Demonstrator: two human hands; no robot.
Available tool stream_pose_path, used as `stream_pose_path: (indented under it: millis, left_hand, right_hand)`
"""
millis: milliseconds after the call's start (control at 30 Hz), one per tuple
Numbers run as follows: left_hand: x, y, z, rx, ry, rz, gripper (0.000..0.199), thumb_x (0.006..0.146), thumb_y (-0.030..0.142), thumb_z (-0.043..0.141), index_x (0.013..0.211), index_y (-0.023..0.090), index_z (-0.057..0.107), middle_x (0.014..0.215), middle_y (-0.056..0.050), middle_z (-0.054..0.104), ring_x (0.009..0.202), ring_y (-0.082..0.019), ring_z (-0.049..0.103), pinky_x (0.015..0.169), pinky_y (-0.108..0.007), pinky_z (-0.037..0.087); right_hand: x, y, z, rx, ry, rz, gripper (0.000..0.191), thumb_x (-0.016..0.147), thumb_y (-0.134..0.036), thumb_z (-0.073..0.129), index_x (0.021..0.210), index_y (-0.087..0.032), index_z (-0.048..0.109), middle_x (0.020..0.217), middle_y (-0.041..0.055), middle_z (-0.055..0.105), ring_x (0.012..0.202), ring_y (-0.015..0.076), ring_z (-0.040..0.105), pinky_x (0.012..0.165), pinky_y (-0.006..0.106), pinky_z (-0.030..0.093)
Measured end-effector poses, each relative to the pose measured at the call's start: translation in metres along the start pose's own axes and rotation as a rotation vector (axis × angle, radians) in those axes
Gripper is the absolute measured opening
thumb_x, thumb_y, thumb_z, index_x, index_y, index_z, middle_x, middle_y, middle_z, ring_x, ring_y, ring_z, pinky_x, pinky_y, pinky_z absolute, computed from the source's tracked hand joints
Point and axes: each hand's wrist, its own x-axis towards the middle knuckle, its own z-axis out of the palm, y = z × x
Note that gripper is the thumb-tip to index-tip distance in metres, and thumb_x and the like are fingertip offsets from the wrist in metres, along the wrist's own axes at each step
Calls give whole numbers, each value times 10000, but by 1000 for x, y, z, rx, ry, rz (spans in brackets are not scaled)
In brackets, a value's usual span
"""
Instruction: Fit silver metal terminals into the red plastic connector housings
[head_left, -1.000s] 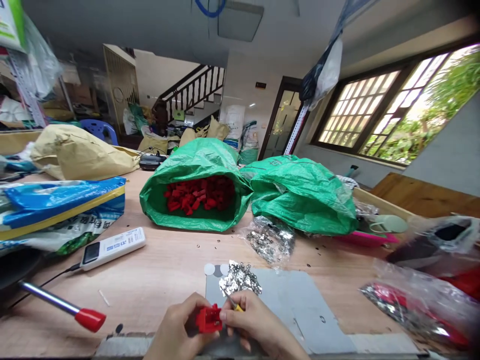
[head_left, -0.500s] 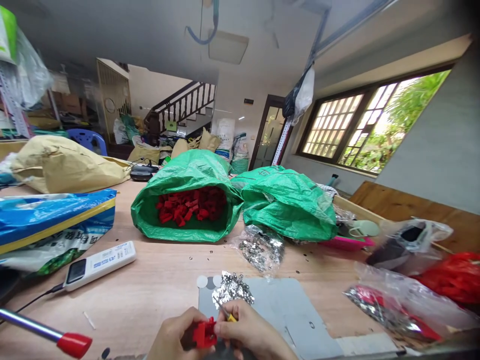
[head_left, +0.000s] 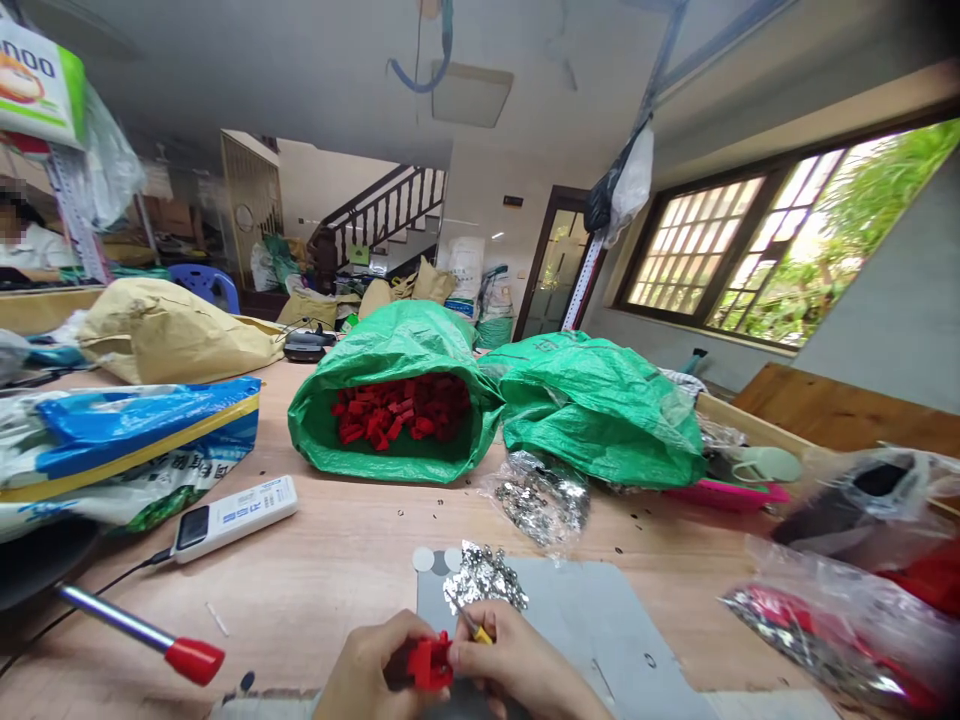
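My left hand (head_left: pixel 367 665) is closed around a red plastic part (head_left: pixel 430 662) at the front edge of the table. My right hand (head_left: pixel 517 660) is closed too, its fingertips against the right side of that part. A slim pointed metal tool with a yellow grip (head_left: pixel 481 634) sticks out of my right hand, its tip toward the upper left; its kind is not clear. Just beyond the hands, a pile of small shiny metal pieces (head_left: pixel 487 575) lies on a grey mat (head_left: pixel 600 605). The lower ends of the fingers are partly hidden.
An open green sack (head_left: pixel 322 455) holds many red parts (head_left: pixel 401 410); another green sack (head_left: pixel 600 410) lies beside it. Bags of metal pieces (head_left: pixel 544 500) and a white device (head_left: pixel 236 515) are on the table. A red-tipped metal lever (head_left: pixel 191 660) juts in at left. A person sits far left.
The whole view has shifted, so things appear farther right, and the person at far left has come into sight. Both hands keep the same hold on the red part and the tool.
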Motion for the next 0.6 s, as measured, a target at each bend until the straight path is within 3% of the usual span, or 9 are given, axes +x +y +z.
stream_pose_path:
  millis: [333,500,600]
  left_hand:
    - [5,1,-2,-37,-45,-86,325,611,193,807,927,172,734,702,13,639,600,-94,498,549,-162,357]
    - [6,-6,-3,12,-39,-46,337,626,231,810,949,179,730,706,16,638,603,-94,483,543,-155,360]
    - [7,-8,-5,63,-27,-2,348,628,230,813,965,192,737,710,24,654,590,-89,482,546,-150,369]
  right_hand:
    - [14,18,-6,-93,-17,-38,352,662,-482,715,733,-190,532,476,-95,442,358,57,331,334,179,299]
    - [15,21,-2,-168,72,-88,361,699,-512,693,713,-192,525,500,-79,416,398,68,337,394,204,250]
    - [20,26,0,-234,139,-160,347,714,-492,682,667,-185,527,549,-46,444,505,92,381,490,222,286]
